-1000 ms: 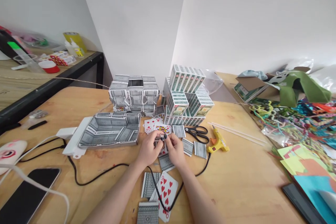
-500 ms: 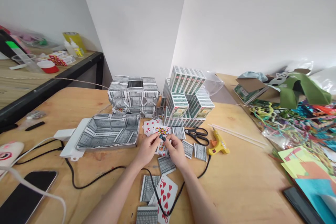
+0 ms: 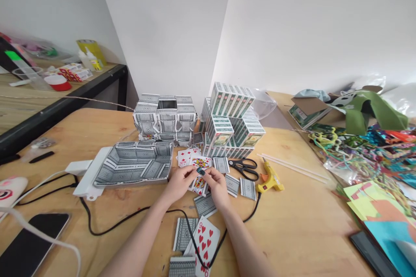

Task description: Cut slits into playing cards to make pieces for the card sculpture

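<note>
Head view: left of the glue gun (image 3: 271, 177), left hand (image 3: 180, 184) and right hand (image 3: 218, 188) meet over a face card (image 3: 199, 186), fingertips gathered; whether they're clamped on it, I can't tell. Watch that black cord (image 3: 254, 208), nearer the wearer than the glue gun: a snagging forearm could drag everything.
</note>
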Available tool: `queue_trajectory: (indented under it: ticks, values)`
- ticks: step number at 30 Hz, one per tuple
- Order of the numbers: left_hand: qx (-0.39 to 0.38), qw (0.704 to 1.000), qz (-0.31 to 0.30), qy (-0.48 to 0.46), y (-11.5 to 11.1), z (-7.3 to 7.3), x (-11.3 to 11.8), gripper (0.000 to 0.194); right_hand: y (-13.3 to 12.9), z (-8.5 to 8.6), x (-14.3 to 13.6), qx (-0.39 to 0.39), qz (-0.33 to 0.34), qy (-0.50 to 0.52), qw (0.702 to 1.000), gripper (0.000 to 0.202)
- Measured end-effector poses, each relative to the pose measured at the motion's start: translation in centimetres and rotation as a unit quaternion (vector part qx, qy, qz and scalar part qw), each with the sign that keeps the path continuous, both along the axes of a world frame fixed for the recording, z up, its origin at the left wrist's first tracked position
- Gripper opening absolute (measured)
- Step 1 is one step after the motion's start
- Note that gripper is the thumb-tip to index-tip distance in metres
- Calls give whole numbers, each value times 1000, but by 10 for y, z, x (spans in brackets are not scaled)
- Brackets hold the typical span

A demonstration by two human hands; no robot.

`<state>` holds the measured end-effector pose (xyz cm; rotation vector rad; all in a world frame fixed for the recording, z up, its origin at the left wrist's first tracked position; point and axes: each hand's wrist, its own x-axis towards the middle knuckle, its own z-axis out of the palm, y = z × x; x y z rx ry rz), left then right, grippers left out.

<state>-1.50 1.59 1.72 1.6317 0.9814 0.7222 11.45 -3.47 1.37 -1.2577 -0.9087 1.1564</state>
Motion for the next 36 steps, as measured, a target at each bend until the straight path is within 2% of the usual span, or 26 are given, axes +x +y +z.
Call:
queue_trajectory:
  ticks: [6,10,16,25,36]
  values:
    - [-38,998,-28,-29,4,4,-4,29,0,-1,3,-62,60,73,994,22]
    - [-50,996,-60,-37,4,3,-4,26,-1,3,6,-84,97,84,988,22]
    - [-130,986,-88,-64,6,-4,-2,22,-1,6,6,-115,106,132,979,14]
    - [-137,985,-67,-79,6,0,2,27,0,4,0,-84,71,134,985,2]
    - [-200,972,-21,-118,6,4,-1,31,2,2,-1,-74,70,139,985,10]
